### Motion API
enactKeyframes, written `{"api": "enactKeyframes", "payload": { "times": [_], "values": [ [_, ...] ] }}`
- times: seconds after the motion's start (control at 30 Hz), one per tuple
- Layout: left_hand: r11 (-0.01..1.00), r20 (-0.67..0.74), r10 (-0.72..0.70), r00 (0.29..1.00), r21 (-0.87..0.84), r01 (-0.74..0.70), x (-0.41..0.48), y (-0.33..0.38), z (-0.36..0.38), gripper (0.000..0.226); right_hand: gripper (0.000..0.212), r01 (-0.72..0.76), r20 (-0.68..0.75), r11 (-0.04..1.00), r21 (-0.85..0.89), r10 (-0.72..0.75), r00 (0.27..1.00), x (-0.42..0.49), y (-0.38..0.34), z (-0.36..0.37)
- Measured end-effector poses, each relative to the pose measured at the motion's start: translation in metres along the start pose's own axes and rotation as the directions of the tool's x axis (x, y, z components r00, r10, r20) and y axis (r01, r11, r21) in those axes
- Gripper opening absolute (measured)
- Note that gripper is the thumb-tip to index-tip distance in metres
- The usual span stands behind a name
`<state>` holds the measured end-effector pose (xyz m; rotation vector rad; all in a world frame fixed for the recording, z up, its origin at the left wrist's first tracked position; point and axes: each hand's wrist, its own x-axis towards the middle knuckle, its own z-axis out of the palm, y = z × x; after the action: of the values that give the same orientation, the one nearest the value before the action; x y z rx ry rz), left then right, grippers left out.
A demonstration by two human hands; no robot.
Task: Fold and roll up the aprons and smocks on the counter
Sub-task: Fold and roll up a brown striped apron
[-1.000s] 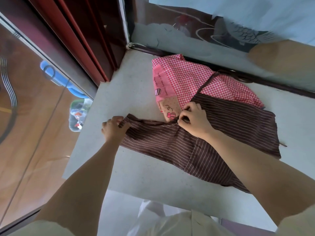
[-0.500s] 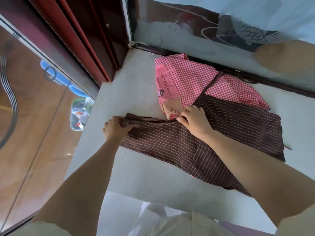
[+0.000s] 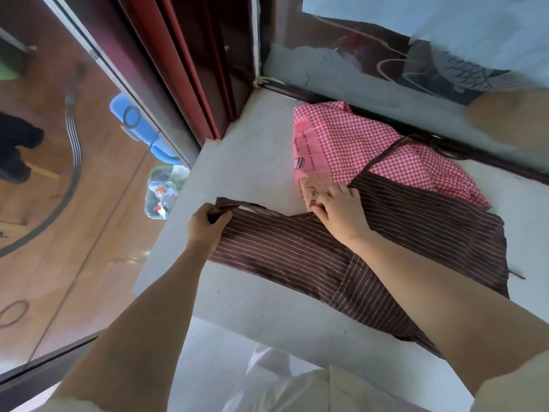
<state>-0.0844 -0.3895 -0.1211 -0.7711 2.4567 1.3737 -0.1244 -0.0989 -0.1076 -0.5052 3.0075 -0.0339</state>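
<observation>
Brown striped apron lies spread across mid-frame on the desk, its far part overlapping a pink checked smock at upper right. Our left hand clenches the apron's left corner. Our right hand rests on its upper edge; whether those fingers pinch it, we cannot tell.
</observation>
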Motion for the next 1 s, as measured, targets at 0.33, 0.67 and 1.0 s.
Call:
{"api": "enactKeyframes", "payload": {
  "times": [0.33, 0.67, 1.0],
  "values": [
    [0.989, -0.091, -0.113, 0.989, 0.082, 0.12, -0.014, -0.031, -0.017, 0.034, 0.045, 0.081, 0.415, 0.952, 0.296, -0.204, 0.887, -0.023, -0.062, 0.002],
    [0.848, 0.095, -0.492, 0.866, -0.174, 0.501, -0.04, -0.044, 0.013, 0.042, 0.043, -0.127, 0.408, 0.879, 0.46, -0.082, 0.909, -0.047, -0.062, 0.006],
    [0.873, 0.07, -0.129, 0.989, -0.465, 0.147, -0.074, 0.013, 0.039, 0.006, 0.044, -0.567, 0.613, 0.394, 0.724, 0.01, 0.79, -0.078, -0.042, -0.005]
  ]
}}
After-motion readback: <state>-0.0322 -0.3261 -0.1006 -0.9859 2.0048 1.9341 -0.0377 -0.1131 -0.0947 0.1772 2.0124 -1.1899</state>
